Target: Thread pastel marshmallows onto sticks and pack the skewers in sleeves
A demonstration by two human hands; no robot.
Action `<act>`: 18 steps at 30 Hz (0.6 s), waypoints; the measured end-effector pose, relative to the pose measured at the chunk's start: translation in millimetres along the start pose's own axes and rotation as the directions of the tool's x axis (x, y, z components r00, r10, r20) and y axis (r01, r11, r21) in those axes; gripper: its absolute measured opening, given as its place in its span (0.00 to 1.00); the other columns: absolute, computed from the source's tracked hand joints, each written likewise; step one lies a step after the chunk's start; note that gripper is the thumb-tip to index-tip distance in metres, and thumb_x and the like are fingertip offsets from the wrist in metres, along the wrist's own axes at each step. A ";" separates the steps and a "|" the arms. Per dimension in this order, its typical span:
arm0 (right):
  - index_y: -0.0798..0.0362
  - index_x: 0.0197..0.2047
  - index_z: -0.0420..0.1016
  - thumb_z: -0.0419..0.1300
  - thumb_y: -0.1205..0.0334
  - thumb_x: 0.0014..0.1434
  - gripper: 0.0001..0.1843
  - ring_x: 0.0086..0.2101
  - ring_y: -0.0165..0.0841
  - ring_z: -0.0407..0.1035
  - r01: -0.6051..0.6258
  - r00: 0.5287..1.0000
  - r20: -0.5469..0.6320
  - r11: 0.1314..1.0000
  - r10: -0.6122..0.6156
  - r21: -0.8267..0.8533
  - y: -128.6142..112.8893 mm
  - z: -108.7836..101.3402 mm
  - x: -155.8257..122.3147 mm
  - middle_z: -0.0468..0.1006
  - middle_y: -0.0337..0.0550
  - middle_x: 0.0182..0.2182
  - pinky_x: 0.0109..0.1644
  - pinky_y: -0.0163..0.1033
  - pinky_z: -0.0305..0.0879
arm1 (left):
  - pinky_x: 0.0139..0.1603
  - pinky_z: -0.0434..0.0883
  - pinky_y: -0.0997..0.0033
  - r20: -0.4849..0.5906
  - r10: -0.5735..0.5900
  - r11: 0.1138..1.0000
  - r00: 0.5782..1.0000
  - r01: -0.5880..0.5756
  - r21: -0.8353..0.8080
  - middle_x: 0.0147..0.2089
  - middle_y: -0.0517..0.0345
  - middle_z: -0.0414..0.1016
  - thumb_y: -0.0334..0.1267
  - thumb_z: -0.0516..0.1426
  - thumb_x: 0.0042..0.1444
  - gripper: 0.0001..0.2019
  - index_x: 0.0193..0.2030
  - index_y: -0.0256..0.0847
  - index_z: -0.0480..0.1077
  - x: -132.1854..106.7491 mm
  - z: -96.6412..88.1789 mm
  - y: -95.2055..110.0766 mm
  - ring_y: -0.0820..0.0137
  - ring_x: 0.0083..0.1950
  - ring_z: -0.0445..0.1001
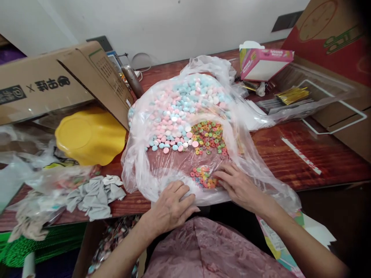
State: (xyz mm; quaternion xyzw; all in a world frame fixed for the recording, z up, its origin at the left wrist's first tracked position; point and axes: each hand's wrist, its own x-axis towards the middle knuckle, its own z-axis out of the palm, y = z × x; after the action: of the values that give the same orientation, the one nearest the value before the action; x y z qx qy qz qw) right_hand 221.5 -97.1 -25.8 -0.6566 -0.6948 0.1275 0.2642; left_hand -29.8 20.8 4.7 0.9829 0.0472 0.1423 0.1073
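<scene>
Wooden table (269,143) with a plastic bag (162,170); left hand (171,206) and right hand (240,187) lie flat on it, grips spread; ring candies (203,177) blurred beneath creased film.

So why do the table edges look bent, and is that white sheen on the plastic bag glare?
Head view: the wide lens bows the table and cardboard box toward the edges; soft, even light leaves a milky sheen on the plastic bag, veiling some pastel candies; the left hand and right hand look sharp.
</scene>
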 end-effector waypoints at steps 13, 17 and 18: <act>0.49 0.59 0.71 0.56 0.67 0.65 0.20 0.58 0.49 0.62 0.266 0.961 0.152 0.916 -0.229 -0.302 -25.9 15.8 49.7 0.69 0.49 0.62 0.55 0.57 0.62 | 0.42 0.72 0.63 -0.204 0.040 0.999 0.978 -0.032 0.041 0.34 0.53 0.72 0.38 0.59 0.63 0.06 0.37 0.37 0.71 -3.2 3.0 14.9 0.65 0.41 0.70; 0.48 0.52 0.75 0.52 0.63 0.69 0.13 0.49 0.42 0.69 0.309 0.941 0.226 0.911 -0.252 -0.272 -26.9 17.3 34.4 0.77 0.44 0.53 0.49 0.52 0.61 | 0.41 0.72 0.65 -0.242 0.000 0.997 0.970 0.018 0.073 0.32 0.54 0.72 0.36 0.59 0.62 0.06 0.34 0.37 0.71 -23.1 1.2 9.8 0.67 0.39 0.70; 0.47 0.50 0.76 0.51 0.61 0.69 0.13 0.48 0.42 0.70 0.309 0.940 0.230 0.912 -0.250 -0.271 -24.9 14.8 27.4 0.78 0.43 0.51 0.48 0.52 0.60 | 0.41 0.73 0.65 -0.273 -0.027 0.996 0.962 0.050 0.076 0.33 0.53 0.73 0.35 0.59 0.62 0.05 0.35 0.37 0.71 -29.2 -0.1 7.7 0.66 0.40 0.71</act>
State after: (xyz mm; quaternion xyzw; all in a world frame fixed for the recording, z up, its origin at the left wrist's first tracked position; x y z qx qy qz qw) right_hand 192.7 -70.3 -19.5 -0.5674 -0.8152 0.0423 0.1082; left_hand -57.3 9.7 -1.4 0.9564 0.0865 0.2718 0.0622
